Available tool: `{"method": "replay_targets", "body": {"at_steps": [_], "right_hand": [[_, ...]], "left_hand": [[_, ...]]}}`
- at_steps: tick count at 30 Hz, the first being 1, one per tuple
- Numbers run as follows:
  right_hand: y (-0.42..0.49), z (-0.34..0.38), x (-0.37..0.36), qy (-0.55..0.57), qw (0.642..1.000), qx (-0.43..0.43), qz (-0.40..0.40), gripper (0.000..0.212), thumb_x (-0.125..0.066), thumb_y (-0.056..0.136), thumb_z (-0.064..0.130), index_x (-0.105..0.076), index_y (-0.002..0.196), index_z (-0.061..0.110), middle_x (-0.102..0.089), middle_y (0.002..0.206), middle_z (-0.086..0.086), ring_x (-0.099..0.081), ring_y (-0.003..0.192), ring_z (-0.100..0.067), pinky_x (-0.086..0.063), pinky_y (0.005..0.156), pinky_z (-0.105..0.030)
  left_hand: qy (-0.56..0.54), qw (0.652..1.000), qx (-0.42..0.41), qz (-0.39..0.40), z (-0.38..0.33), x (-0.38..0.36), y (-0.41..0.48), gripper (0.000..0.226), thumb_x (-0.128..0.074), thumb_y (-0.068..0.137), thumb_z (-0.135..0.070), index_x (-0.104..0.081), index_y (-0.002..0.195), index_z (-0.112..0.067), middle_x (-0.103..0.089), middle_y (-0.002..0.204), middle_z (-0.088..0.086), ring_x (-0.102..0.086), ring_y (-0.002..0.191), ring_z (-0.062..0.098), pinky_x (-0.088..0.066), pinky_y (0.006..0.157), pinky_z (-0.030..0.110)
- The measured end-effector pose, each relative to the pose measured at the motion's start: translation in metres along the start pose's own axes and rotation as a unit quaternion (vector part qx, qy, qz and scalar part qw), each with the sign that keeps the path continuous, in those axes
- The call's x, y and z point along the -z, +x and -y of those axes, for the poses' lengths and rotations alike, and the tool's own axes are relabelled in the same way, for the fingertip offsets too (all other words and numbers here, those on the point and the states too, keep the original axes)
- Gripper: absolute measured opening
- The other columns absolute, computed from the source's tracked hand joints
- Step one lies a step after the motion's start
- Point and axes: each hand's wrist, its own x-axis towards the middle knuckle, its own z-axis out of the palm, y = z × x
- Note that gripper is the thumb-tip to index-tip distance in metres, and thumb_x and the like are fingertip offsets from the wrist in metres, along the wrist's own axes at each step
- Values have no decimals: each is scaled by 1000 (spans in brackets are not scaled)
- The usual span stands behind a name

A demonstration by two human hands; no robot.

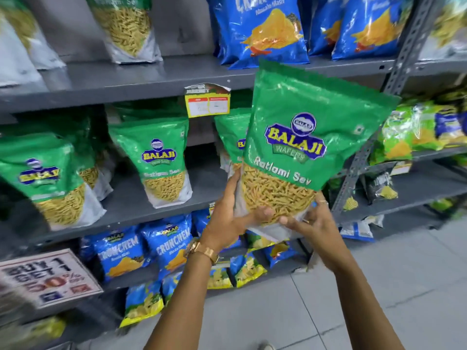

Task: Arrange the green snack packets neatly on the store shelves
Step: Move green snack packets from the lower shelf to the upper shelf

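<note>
A large green Ratlami Sev packet (pixel 303 137) is held upright, tilted slightly right, in front of the middle shelf (pixel 177 188). My left hand (pixel 230 213) grips its lower left edge and my right hand (pixel 310 223) grips its bottom right corner. On the middle shelf stand other green packets: one at the centre (pixel 159 160), one at the left (pixel 43 178), and one (pixel 231 137) partly hidden behind the held packet. A gap lies on the shelf between the centre packet and the hidden one.
Blue Crunchem packets stand on the top shelf (pixel 262 29) and on the lower shelf (pixel 141 248). A yellow price tag (pixel 207 102) hangs from the top shelf's edge. An offer sign (pixel 48 276) sits at lower left. A slotted upright post (pixel 374 137) divides the racks. Grey floor tiles (pixel 379 286) lie below.
</note>
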Motion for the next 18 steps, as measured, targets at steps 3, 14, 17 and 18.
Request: {"method": "replay_targets", "body": {"at_steps": [3,14,17,18], "right_hand": [[1,19,-27,35,998,49,19,70,-72,74,-9,-41,126,25,-78,94,2,-73,92,-14,-59,81,-30],[52,112,-126,94,976,174,89,54,-64,82,0,-46,128,23,-70,114,7,-68,104,-7,-54,84,-21],[74,135,-146,61,969,211,111,56,-71,78,14,-49,129,22,-67,121,6,-66,108,-7,-52,87,-20],[85,142,-154,51,966,226,115,55,-73,79,16,-49,129,23,-67,121,6,-66,108,-5,-50,87,-18]], "left_hand": [[53,996,-44,-49,-33,32,-20,108,-88,55,-42,-31,146,-33,-49,146,-10,-47,134,5,-39,113,37],[48,952,-156,-257,-118,113,-25,85,-89,62,-16,-47,137,-19,-63,128,-8,-58,121,8,-47,104,28],[55,937,-183,-294,-132,134,-19,86,-88,63,-21,-45,138,-19,-62,133,-2,-59,122,11,-47,106,40],[55,933,-193,-299,-137,143,-13,86,-88,64,-21,-45,139,-19,-61,133,-2,-59,122,11,-47,107,41]]}}
